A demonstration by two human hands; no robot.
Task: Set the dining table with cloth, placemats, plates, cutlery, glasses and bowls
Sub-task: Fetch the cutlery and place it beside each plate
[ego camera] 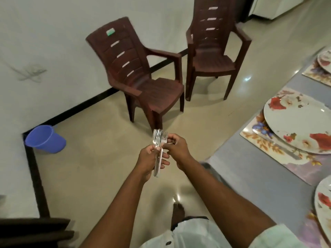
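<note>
My left hand (149,161) grips a bundle of several steel forks (158,140) by their handles, tines pointing up, over the floor left of the table. My right hand (177,149) pinches one fork of the bundle just below its tines. The dining table (250,169) at the right carries a grey-blue cloth. On it lie floral placemats (258,136), each under a white plate with red flowers: one plate (300,126) in the middle, another plate (322,210) at the lower right edge, and a third plate (325,59) farther back.
Two dark brown plastic armchairs, one chair (141,79) on the left and another chair (213,51) behind it, stand by the white wall. A blue plastic mug (44,138) lies at the left. My bare foot (178,212) stands on the beige tiled floor beside the table.
</note>
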